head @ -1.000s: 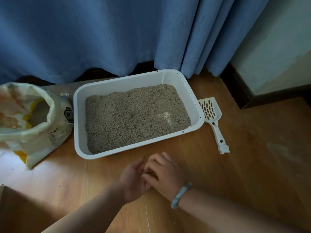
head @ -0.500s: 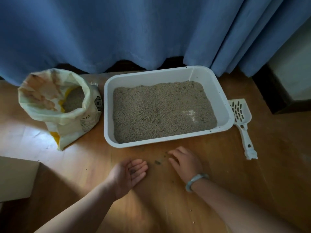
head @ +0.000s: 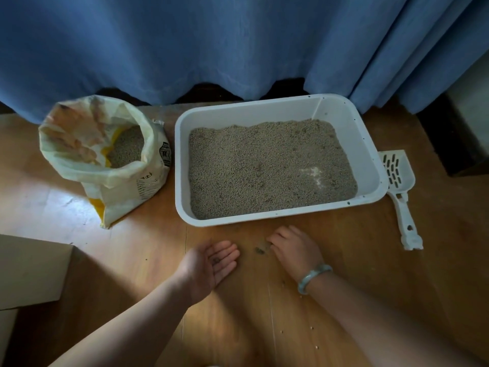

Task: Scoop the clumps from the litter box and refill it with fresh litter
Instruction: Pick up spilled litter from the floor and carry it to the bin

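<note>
My left hand [head: 211, 263] lay on the wood floor [head: 264, 327] with the palm up and the fingers straight and close together. A few small dark bits sat on my palm. My right hand [head: 293, 250] was near it, palm down, with the fingers bent so the tips touched the floor. I could not tell if those fingers held anything. Some little dark crumbs [head: 259, 250] lay on the floor between my two hands. I had a pale green bracelet [head: 313, 278] on my right wrist. The white litter box [head: 182, 165] stood on the floor just past my hands, and gray litter [head: 264, 168] filled the bottom of it. There was a small white patch [head: 313, 173] in the litter near the right side. The white scoop [head: 397, 176] lay flat on the floor just beside the right side of the box, with its handle toward me. The open litter bag [head: 148, 181] stood to the left of the box, with litter inside it. A blue curtain [head: 211, 43] hung behind the box and the bag. A piece of brown cardboard [head: 29, 271] lay at the left edge.
</note>
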Demonstrator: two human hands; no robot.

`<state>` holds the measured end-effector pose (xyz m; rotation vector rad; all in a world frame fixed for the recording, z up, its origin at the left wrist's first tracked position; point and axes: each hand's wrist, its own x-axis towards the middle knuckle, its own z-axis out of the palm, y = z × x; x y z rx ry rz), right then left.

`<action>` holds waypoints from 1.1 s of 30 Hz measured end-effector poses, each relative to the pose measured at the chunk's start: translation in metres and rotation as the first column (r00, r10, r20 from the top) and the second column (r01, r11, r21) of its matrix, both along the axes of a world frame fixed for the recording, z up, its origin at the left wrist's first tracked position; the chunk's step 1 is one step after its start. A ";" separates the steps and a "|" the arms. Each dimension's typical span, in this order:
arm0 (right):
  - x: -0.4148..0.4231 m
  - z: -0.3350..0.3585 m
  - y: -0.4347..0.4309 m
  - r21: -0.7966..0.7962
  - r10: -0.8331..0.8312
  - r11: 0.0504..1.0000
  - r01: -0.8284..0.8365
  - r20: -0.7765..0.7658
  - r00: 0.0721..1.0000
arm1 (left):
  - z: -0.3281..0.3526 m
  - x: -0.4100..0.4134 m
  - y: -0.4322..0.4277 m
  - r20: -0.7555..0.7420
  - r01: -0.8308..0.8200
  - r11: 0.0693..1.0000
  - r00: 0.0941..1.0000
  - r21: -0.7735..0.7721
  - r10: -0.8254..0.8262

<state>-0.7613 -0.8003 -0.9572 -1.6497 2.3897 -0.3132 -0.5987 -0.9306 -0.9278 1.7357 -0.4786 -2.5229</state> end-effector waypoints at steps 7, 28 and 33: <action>0.004 -0.007 -0.003 0.007 0.004 1.000 -0.004 -0.041 0.999 | 0.003 -0.006 0.006 -0.027 0.024 1.000 0.999 0.000 -0.024; 0.030 0.008 0.000 -0.129 -0.231 0.956 0.264 0.228 0.946 | -0.004 0.000 -0.002 0.005 0.007 1.000 1.000 -0.022 -0.007; 0.032 -0.002 -0.001 -0.040 -0.061 0.997 0.061 0.015 0.998 | 0.001 0.001 -0.003 0.007 0.029 1.000 1.000 -0.012 -0.029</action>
